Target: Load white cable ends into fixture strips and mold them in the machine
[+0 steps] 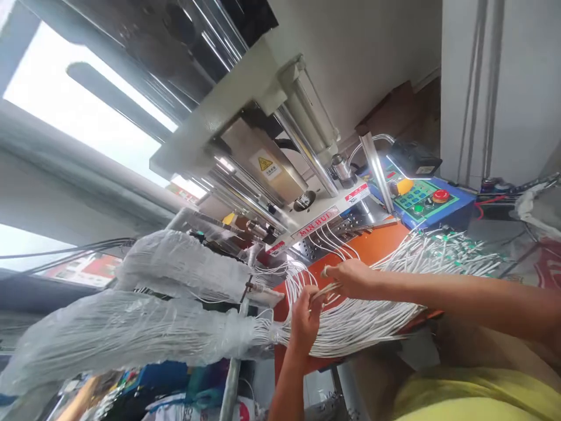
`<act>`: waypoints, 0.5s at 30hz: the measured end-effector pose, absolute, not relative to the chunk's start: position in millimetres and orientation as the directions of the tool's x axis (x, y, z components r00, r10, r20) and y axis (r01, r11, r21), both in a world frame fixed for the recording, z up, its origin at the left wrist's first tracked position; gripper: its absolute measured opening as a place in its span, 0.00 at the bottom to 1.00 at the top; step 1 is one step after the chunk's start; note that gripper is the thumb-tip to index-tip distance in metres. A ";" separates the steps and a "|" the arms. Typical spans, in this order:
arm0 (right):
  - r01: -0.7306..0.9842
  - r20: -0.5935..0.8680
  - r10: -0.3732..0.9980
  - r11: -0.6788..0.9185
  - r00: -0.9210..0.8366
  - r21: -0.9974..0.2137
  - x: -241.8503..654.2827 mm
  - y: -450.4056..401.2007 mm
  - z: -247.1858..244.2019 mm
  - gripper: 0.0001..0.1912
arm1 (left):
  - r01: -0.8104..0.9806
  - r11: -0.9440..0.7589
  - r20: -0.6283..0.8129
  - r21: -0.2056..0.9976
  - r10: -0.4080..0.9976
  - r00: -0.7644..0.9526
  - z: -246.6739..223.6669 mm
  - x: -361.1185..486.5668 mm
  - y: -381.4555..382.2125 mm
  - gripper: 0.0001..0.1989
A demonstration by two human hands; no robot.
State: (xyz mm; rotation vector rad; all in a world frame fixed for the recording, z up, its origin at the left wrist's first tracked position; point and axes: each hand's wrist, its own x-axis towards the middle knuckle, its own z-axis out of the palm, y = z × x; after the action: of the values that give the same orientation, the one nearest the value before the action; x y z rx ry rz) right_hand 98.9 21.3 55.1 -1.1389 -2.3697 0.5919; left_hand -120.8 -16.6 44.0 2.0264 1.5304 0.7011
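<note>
Both my hands meet over the orange table [381,242], in front of the machine [280,169]. Pinched between the fingers of my left hand [305,316] are a few white cables [324,292]. My right hand [353,278] is closed on the same cables, just right of and above the left one. A large bundle of white cables [363,327] spreads under and around my hands. More thin white cables run up to the machine's lower plate [319,222].
Plastic-wrapped cable bundles [131,330] stretch to the left across a metal post [230,389]. A blue control box [438,204] with a red button stands at the right. Loose cable ends [456,251] lie before it.
</note>
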 end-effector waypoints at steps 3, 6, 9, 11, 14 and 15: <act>0.620 0.307 0.755 0.653 -0.579 -0.436 88.9 11.1 54.1 0.08 | 0.694 -0.237 0.112 0.680 0.969 0.221 36.2 -119.9 -26.6 0.11; 0.706 0.352 0.765 0.639 -0.540 -0.305 101.6 9.5 41.7 0.07 | 0.615 -0.269 0.079 0.741 0.945 0.318 33.4 -117.1 -33.6 0.13; 0.880 0.387 0.857 0.435 -0.340 -0.191 139.0 28.1 32.5 0.10 | 0.490 -0.255 0.110 0.834 0.946 0.305 33.3 -120.8 -38.9 0.15; 0.937 0.521 0.830 0.316 -0.198 -0.148 176.0 40.2 33.1 0.12 | 0.411 -0.235 0.164 0.881 0.966 0.200 32.2 -126.9 -42.5 0.15; 0.978 0.624 0.780 0.095 0.043 -0.187 230.5 45.1 34.4 0.12 | 0.344 -0.239 0.215 0.908 0.971 0.106 27.7 -132.7 -46.2 0.14; 0.977 0.609 0.787 0.043 0.096 -0.209 244.3 44.0 31.9 0.12 | 0.332 -0.239 0.215 0.912 0.971 0.109 25.9 -131.9 -46.5 0.14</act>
State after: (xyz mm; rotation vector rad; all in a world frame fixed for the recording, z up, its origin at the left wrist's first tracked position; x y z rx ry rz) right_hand 244.3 44.0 31.9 -1.7844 -1.7316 -0.4113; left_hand -131.9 -46.5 25.9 1.6784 1.2882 1.1387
